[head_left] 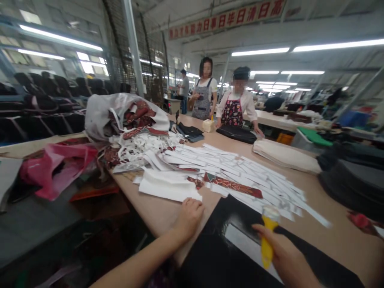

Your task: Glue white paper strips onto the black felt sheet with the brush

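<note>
My right hand (279,248) grips a brush (267,250) with a yellow handle, its pale bristles pointing up and away from me. Below it lies a black sheet (216,244) with a shiny wet-looking patch and a white strip (244,242) on top. My left hand (190,216) is closed, fingers curled, at the near edge of a white sheet (165,186); what is in the fingers, if anything, is hidden. Many white strips (252,176) lie spread beyond, with a reddish-brown patterned strip (234,186) among them.
A white bag (102,114) of reddish scraps stands at the back left beside white shreds (141,150). A pink bag (57,168) lies left of the table. Two people in aprons (232,112) stand across the table. Dark stacked pieces (354,184) sit at the right.
</note>
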The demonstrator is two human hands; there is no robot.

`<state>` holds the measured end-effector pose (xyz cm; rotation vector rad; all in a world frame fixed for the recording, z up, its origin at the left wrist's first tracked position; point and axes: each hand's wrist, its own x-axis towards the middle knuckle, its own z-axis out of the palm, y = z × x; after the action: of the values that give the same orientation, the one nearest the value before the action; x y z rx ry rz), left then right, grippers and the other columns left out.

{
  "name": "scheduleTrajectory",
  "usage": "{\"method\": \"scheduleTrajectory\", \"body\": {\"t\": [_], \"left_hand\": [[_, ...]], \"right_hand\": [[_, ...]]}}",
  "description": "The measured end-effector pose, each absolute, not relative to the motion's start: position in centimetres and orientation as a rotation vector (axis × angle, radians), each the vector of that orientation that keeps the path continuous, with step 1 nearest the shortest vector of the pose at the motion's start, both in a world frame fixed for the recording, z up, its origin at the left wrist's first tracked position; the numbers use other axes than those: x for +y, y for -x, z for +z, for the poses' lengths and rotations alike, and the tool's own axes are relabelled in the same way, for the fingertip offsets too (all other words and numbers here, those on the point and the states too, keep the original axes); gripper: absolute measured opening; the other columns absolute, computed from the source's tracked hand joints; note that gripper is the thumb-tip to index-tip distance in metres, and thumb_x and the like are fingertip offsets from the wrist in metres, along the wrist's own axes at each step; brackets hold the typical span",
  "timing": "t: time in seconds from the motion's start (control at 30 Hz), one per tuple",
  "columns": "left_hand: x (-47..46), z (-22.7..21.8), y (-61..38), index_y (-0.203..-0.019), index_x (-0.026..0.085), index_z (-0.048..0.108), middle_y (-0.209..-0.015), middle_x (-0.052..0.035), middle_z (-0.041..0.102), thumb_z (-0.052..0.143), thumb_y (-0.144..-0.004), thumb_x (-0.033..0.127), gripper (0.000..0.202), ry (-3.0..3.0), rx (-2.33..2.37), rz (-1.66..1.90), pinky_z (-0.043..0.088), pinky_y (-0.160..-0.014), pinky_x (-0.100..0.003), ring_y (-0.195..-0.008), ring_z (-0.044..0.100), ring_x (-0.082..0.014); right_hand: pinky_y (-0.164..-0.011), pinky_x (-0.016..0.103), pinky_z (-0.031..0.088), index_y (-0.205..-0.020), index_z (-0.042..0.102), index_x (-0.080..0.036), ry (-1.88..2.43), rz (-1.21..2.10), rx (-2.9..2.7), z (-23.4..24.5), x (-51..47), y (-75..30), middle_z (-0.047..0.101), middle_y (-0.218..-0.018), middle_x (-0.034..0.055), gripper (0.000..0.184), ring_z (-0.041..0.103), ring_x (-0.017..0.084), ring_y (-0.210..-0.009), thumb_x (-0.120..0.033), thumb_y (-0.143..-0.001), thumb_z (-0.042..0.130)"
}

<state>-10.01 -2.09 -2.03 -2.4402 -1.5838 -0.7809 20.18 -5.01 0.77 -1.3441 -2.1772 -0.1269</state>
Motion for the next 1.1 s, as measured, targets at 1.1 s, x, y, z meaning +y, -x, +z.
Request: {"method": "scheduleTrajectory", "body": {"t": [1.1], "left_hand": [[-0.6,-4.3,14.2,-0.084,0.014,0.056,-0.084,-0.0086,0.056,0.042,-0.084,0.01,0.014,2.447,-1.618,-0.437,0.045,-0.067,-0.037,-0.081,0.052,-0.0225]], "right_hand": [[-0.079,0.034,0.037,-0.08,0.063,-0.019,0.998,0.046,-2.328,5.3,4.2,-0.3,0.066,-0.079,0.0049,0.025,0.057,0.019,-0.078,-0.033,-0.086,0.043]]}}
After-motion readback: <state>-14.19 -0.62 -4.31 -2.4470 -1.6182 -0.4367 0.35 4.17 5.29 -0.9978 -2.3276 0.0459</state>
